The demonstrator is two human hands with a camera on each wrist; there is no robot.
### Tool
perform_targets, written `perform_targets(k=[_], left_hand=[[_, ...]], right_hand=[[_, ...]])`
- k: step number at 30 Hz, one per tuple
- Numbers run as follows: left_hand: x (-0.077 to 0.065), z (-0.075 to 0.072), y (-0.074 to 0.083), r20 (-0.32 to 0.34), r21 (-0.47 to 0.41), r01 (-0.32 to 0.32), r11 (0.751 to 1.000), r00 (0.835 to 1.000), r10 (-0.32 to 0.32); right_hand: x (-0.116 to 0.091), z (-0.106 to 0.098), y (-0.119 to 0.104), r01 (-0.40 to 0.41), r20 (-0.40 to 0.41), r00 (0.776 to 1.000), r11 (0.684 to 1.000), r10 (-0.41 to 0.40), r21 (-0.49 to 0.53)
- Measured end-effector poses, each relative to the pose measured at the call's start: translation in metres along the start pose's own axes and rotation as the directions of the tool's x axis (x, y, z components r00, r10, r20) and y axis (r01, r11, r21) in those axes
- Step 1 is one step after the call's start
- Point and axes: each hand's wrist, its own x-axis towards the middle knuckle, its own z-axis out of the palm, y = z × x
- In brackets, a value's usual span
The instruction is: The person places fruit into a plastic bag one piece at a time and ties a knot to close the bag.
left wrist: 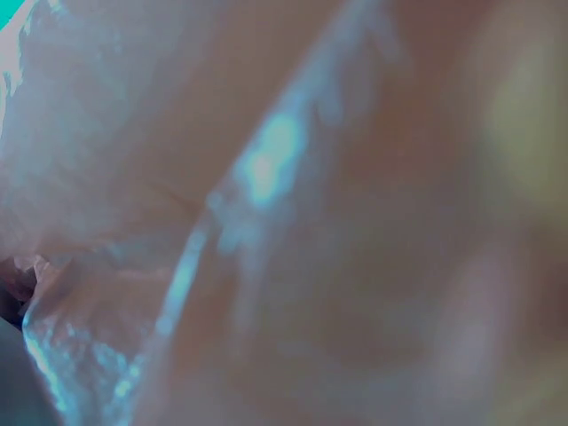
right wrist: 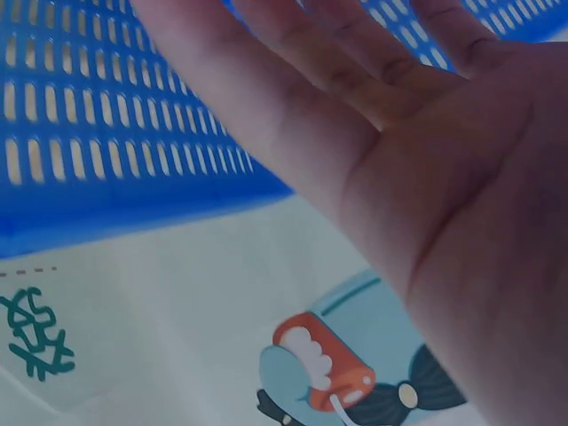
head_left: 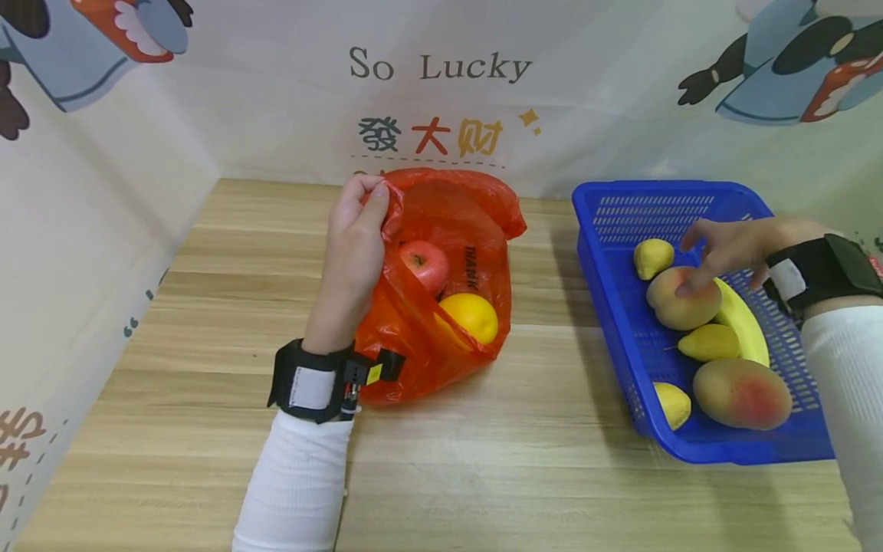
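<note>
My left hand (head_left: 355, 241) pinches the upper left rim of a red plastic bag (head_left: 421, 368) between thumb and fingers. Inside the bag's mouth lie a red apple (head_left: 425, 266) and a round yellow fruit (head_left: 471, 317). The left wrist view is mostly filled by blurred bag film (left wrist: 133, 133). Over the blue basket (head_left: 624, 383), my right hand (head_left: 748, 244) reaches in with fingers spread, the thumb at the top of a peach (head_left: 683, 300). In the right wrist view, the fingers of the right hand (right wrist: 426, 169) extend across the basket's slotted wall (right wrist: 80, 133).
Around the peach, the basket holds a banana (head_left: 745, 322), a small yellow pear (head_left: 710, 343), a mango (head_left: 743, 394) and two yellow fruits, one at the back (head_left: 653, 258) and one in front (head_left: 672, 405). A printed white backdrop (head_left: 276, 115) borders the wooden table (head_left: 207, 383).
</note>
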Motion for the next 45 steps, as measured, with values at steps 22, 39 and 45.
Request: perform_targets(k=[22, 39, 45], left_hand=[[0.0, 0.0, 0.001, -0.011, -0.01, 0.0, 1.0, 1.0, 0.0], [0.0, -0.002, 0.0, 0.001, 0.002, -0.008, 1.0, 1.0, 0.008], [0.0, -0.001, 0.001, -0.006, -0.009, -0.007, 1.0, 1.0, 0.007]], right_hand=[[0.012, 0.033, -0.008, -0.056, 0.083, 0.995, 0.997, 0.052, 0.049], [0.02, 0.042, -0.003, 0.056, -0.011, 0.998, 0.998, -0.057, -0.028], [0.021, 0.041, -0.003, 0.065, -0.019, 0.998, 0.997, -0.066, -0.039]])
